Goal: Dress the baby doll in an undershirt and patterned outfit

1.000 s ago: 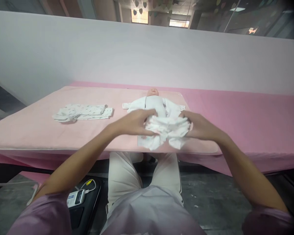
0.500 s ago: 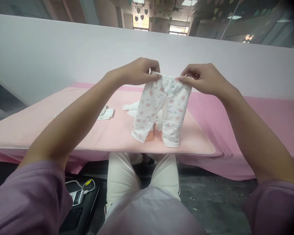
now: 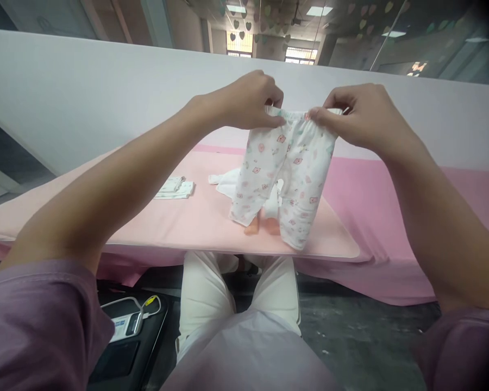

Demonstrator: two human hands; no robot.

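A pair of white baby pants [image 3: 285, 163] with a pink print hangs upright between my hands. My left hand [image 3: 256, 100] pinches one side of the elastic waistband, thumb in front. At the other side of the waistband my right hand [image 3: 356, 114] pinches the cloth the same way. Behind the pants, small skin-coloured feet [image 3: 251, 226], which look like a doll's, show on the table between the legs. A white garment [image 3: 227, 182] with a sleeve spreads out there too; the rest is hidden by the pants.
Folded white cloths [image 3: 175, 188] lie on the pink-covered table [image 3: 158, 225], left of the pants. A white wall panel [image 3: 126, 87] stands behind the table. Down left, a white device with a cable [image 3: 124, 325] rests on a black surface [image 3: 152, 342].
Both hands have lifted the pants a little higher and to the right. The pants' legs have swung, and more of the small feet and white garment shows between them.
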